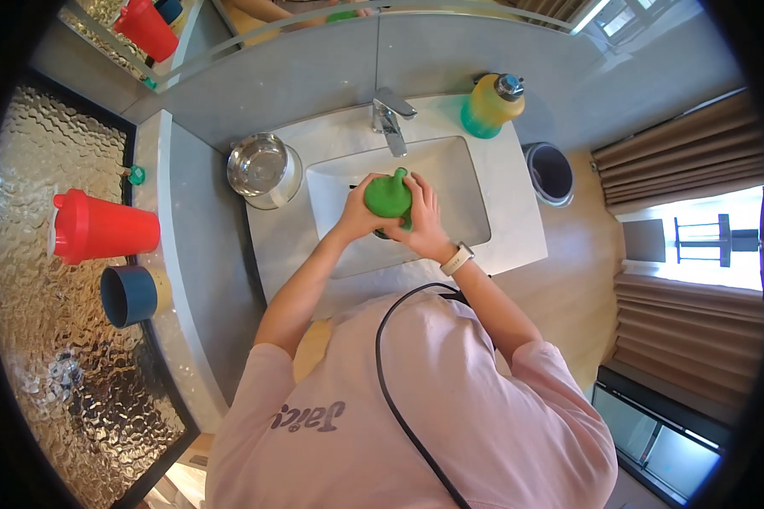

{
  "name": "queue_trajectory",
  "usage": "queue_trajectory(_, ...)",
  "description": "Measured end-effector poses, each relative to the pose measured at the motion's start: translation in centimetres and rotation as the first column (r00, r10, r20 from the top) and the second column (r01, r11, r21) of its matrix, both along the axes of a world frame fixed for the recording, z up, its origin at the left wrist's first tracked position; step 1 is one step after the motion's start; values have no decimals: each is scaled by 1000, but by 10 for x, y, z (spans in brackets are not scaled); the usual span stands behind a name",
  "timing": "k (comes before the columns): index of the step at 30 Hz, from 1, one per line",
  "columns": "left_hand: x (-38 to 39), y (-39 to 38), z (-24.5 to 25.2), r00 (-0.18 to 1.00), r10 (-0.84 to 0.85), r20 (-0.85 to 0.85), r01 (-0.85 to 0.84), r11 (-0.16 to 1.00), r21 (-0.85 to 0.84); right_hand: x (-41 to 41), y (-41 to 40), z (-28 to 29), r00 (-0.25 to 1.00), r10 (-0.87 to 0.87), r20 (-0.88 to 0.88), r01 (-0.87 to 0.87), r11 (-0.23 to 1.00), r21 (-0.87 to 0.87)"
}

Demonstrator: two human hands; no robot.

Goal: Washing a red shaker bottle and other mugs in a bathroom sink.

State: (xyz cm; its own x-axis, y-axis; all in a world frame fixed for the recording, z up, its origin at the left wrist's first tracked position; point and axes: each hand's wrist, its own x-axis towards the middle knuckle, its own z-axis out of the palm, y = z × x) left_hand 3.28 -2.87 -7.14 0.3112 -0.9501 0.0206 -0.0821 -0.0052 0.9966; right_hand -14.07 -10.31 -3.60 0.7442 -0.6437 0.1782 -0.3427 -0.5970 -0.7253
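Observation:
Both hands hold a rounded green object (387,197) with a short stub at its top, over the white washbasin (461,191). My left hand (356,213) wraps its left side. My right hand (428,219), with a pale-strapped watch (458,257) on the wrist, grips it from the right. Its underside is mostly hidden by the fingers, and I cannot tell exactly what it is. Just beyond it stands the chrome faucet (391,124), its spout pointing at the basin. No running water can be made out.
Left of the basin sits a shiny metal bowl (258,165). A yellow-green bottle (493,105) stands at the counter's back right, with a bin (549,175) beyond the edge. On the left ledge are a red tumbler (105,226) and a dark blue cup (127,296). A black cable (385,375) crosses my shirt.

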Motion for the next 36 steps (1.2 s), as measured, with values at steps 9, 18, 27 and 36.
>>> queue_trajectory(9,-10,-34,-57,932,257,255,-283,956,71,60,-140,-8,928,-363,86,8,250,968)
queue_trajectory(18,-5,-38,-78,915,327,236,-352,934,69,70,-137,-26,842,-414,348,-137,458,878)
queue_trajectory(27,4,-52,-71,958,256,131,-274,950,146,30,-96,-97,977,18,210,-86,943,321)
queue_trajectory(36,14,-77,-87,974,216,73,-214,976,-22,32,-101,-109,977,17,213,-147,779,610)
